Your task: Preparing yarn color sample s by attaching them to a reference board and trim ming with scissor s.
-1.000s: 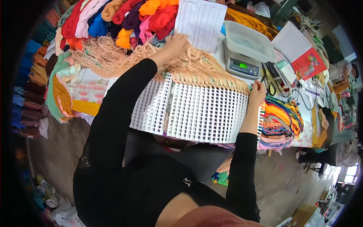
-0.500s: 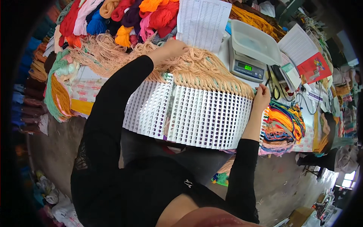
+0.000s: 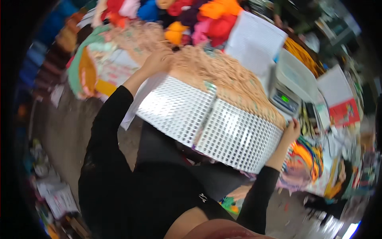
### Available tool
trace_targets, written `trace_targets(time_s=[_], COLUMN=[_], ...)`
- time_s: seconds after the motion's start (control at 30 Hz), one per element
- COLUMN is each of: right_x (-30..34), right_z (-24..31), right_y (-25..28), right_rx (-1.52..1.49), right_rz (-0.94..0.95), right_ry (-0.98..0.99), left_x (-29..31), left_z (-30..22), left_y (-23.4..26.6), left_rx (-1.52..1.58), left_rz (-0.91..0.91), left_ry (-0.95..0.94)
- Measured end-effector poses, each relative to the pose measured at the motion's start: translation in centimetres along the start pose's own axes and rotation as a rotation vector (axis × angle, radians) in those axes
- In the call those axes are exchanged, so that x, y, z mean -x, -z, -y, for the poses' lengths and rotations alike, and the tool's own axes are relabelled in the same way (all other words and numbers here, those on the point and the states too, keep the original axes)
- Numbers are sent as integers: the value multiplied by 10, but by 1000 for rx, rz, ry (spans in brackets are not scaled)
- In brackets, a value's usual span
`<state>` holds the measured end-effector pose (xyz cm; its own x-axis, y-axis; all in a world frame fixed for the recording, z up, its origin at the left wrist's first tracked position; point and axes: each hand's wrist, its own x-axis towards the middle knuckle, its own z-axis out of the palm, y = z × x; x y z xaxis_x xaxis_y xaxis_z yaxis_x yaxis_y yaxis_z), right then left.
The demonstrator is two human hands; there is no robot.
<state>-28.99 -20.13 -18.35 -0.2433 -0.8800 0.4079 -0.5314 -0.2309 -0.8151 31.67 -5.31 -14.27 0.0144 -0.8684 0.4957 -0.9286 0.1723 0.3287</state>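
White perforated cards (image 3: 171, 105) with rows of round holes lie in two stacks across my lap and the table edge. Strands of peach yarn (image 3: 227, 73) run from their far edges in a thick tangled mass. My left hand (image 3: 158, 61) is at the far left corner of the left stack, fingers curled down against the card and yarn; its fingertips are hidden. Beneath that wrist, a plain white strip hangs off the table. At the right stack's far right corner, my right hand (image 3: 292, 129) has its fingers closed on the edge. Motion blurs the picture.
Behind the yarn lie bright skeins (image 3: 219, 28) and a printed sheet (image 3: 254, 40). A scale (image 3: 284, 99) with a clear plastic tray stands at right, near scissors (image 3: 307, 117) and a red booklet (image 3: 344, 113). Multicoloured threads (image 3: 304, 159) lie right of my right hand.
My left hand has moved from the middle of the yarn to the left stack's far left corner. That stack now spreads wider and flatter. The view has turned; my right hand stays at its corner.
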Motion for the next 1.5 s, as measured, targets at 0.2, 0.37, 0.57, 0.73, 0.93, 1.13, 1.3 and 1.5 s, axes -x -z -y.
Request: trace_targets(time_s=[0.2, 0.37, 0.57, 0.73, 0.93, 1.13, 1.3, 1.5], right_x=[2, 2, 3, 4, 1, 5, -1, -17], right_z=[8, 2, 12, 21, 15, 15, 3, -2], right_y=[3, 1, -3, 1, 3, -1, 12, -31], right_rx=[-11, -16, 11, 266, 235, 326, 260, -379], right_rz=[61, 88, 94, 100, 107, 102, 102, 127], right_ry=[-102, -23, -44, 52, 95, 99, 100, -175], left_x=[143, 196, 214, 205, 206, 177, 89, 119], left_z=[182, 231, 258, 252, 216, 216, 235, 325], left_y=[136, 212, 208, 196, 164, 209, 250, 348], left_rx=[-559, -751, -712, -1035, -1066, -846, -758, -559], left_rz=[-276, -366, -236, -317, -36, 168, -146, -487], left_ry=[562, 989, 1202, 994, 887, 988, 847, 558])
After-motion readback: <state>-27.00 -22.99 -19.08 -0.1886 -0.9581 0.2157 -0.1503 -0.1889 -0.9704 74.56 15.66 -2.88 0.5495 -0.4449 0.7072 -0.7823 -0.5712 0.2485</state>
